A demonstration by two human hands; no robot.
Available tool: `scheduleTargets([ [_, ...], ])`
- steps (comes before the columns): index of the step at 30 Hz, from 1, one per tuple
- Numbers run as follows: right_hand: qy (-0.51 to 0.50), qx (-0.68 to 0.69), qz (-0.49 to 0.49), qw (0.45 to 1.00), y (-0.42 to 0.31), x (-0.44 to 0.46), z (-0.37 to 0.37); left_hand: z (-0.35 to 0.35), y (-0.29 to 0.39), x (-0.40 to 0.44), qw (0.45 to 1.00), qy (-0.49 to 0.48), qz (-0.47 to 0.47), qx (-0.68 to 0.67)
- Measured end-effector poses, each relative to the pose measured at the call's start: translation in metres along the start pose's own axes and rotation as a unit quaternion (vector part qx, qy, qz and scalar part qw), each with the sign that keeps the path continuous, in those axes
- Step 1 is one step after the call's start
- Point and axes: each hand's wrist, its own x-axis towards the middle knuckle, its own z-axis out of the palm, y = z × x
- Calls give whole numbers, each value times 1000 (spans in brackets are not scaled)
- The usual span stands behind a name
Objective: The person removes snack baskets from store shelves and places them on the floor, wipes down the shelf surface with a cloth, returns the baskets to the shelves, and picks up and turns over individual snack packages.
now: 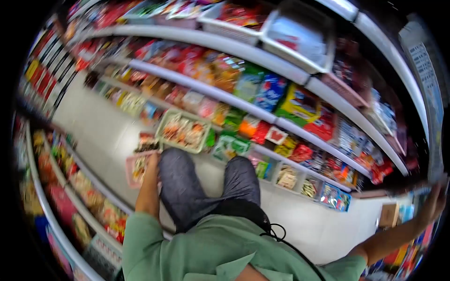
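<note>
The left hand (152, 160) is down at the near side of a pink basket (130, 169), which sits low at the left by the person's knee and holds small pale packets. Blur and the angle hide the fingers, so I cannot tell whether they clench the rim or only rest against it. The right hand (436, 198) is stretched far out to the right, beside the lower end of a long grey panel (434, 126); whether it grasps or merely nears this cannot be told.

On the panel's upper part is a white printed sheet (423, 61) with rows of dark marks, too blurred to read. Just beyond the knees stands a pale green basket (205, 138) full of orange-and-white packets. To its right, a green packet (232, 146) bears white lettering, smeared past reading. On the shelf above, a blue bag (270, 91) shows white lettering, also illegible, near a yellow bag (300, 104) with a dark panel. Clear bins along the bottom hold beige packets (286, 177) and, at the right end, blue packets (334, 195) with small multicoloured printing. A white basket (300, 59) sits on the upper shelf.
</note>
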Motion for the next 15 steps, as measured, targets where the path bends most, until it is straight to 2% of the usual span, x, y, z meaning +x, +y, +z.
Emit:
scheduleTargets([
  [3, -99, 157, -164, 969, -60, -39, 41, -19, -1, -18, 999, 19, -17, -40],
  [5, -165, 298, -249, 907, -133, -59, 75, -30, -2, -27, 997, 27, -28, -66],
  [6, -203, 388, -278, 855, -176, -70, 105, -35, -2, -31, 996, 31, -33, -79],
  [7, -247, 399, -228, 853, -189, -93, 134, -39, -3, -35, 995, 33, -35, -92],
  [8, -303, 413, -257, 819, -225, -104, 159, -43, -4, -39, 993, 36, -38, -105],
  [9, -309, 522, -237, 759, -247, -132, 201, -46, -6, -43, 991, 41, -42, -118],
  [10, -372, 497, -230, 750, -273, -151, 220, -51, -7, -47, 989, 45, -45, -133],
  [11, -417, 533, -206, 707, -291, -181, 250, -55, -11, -51, 987, 49, -50, -146],
  [14, -417, 593, -197, 659, -344, -284, 332, -69, -22, -63, 978, 67, -61, -185],
  [15, -428, 584, -183, 664, -359, -317, 352, -76, -33, -66, 973, 74, -67, -207],
])
